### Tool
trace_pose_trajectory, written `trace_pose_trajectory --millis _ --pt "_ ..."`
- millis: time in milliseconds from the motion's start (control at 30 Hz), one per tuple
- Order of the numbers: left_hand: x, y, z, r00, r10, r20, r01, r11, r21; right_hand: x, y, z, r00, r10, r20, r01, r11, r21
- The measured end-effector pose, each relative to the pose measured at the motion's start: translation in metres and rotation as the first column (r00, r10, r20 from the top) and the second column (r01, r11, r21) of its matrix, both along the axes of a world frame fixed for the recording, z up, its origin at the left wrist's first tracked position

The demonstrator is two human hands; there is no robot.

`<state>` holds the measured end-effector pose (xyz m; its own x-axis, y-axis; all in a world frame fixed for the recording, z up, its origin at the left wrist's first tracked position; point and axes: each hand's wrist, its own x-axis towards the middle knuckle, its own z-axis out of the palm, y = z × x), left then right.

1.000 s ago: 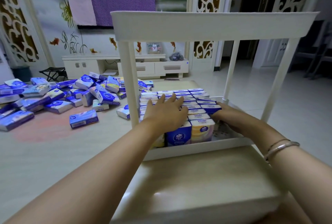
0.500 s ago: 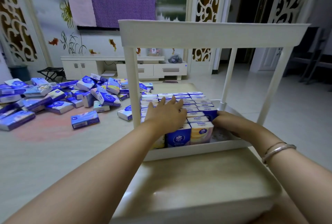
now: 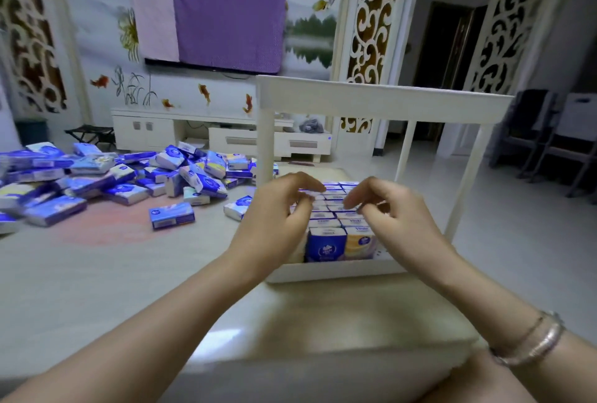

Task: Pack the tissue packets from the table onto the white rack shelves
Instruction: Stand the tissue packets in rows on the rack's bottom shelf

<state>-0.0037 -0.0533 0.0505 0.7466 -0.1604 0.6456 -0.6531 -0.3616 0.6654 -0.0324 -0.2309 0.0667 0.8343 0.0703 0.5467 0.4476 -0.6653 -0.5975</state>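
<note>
Far out to the left of the left hand, the loose tissue packets [image 3: 106, 183] are lying heaped and overlapping on the table [image 3: 97, 273], some flat and some tilted, probably because they were tipped out in bulk and are waiting to be sorted; one blue packet [image 3: 172, 215] is lying flat by itself between that heap and the hand, an easy next pick. Closer in, just left of the hand, another packet [image 3: 237, 208] is sitting beside the front post of the white rack [image 3: 381, 100]. The left hand [image 3: 277, 218] is hovering over the near left part of the lower shelf, fingers loosely curled and gripping nothing that I can see; whether its fingertips are brushing the tops of the packets is not clear. Between the two hands, the packed rows of packets [image 3: 336, 221] are standing upright on edge, tight side by side, which I judge is the way to fit the most in and keep them from toppling. The right hand [image 3: 394, 212], wearing a bracelet [image 3: 529, 341] at the wrist, is poised over the right side of the rows, fingers bent and relaxed, also holding nothing. Both hands seem placed to square up the rows. Just beyond the right hand, a bare strip of shelf is showing, so more packets should fit there.
</note>
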Motion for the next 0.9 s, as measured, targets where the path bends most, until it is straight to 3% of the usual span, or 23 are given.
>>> trace_pose_trajectory --millis 100,200,267,367,467,600,667,800,900 --pt "-0.009 0.042 -0.001 0.997 0.018 -0.073 -0.03 0.986 -0.164 -0.006 0.045 0.006 0.993 0.118 0.016 -0.118 0.993 -0.019" --pt "0.003 0.09 -0.014 0.982 0.13 -0.135 -0.16 0.954 -0.252 -0.003 0.092 0.0 0.971 0.238 -0.006 -0.238 0.969 -0.07" --pt "0.02 0.125 -0.029 0.952 0.247 -0.18 -0.28 0.941 -0.188 0.004 0.122 -0.01 0.955 0.296 -0.019 -0.296 0.946 -0.132" --pt "0.05 0.167 -0.054 0.88 0.424 -0.216 -0.409 0.906 0.109 0.032 0.164 -0.038 0.949 0.308 -0.072 -0.316 0.929 -0.192" --pt "0.076 0.194 -0.069 0.849 0.493 -0.188 -0.415 0.844 0.339 0.078 0.198 -0.069 0.975 0.193 -0.108 -0.212 0.956 -0.204" --pt "0.101 0.214 -0.07 0.839 0.524 -0.149 -0.401 0.78 0.481 0.127 0.23 -0.085 0.984 0.005 -0.178 -0.033 0.987 -0.155" --pt "0.11 0.22 -0.072 0.846 0.52 -0.117 -0.387 0.75 0.536 0.146 0.241 -0.087 0.984 -0.083 -0.159 0.049 0.977 -0.209" --pt "0.123 0.23 -0.079 0.842 0.506 -0.188 -0.364 0.789 0.495 0.184 0.26 -0.091 0.98 -0.198 -0.023 0.184 0.943 -0.278" --pt "0.128 0.238 -0.076 0.85 0.464 -0.249 -0.359 0.856 0.371 0.212 0.268 -0.088 0.981 -0.191 -0.041 0.178 0.959 -0.221"
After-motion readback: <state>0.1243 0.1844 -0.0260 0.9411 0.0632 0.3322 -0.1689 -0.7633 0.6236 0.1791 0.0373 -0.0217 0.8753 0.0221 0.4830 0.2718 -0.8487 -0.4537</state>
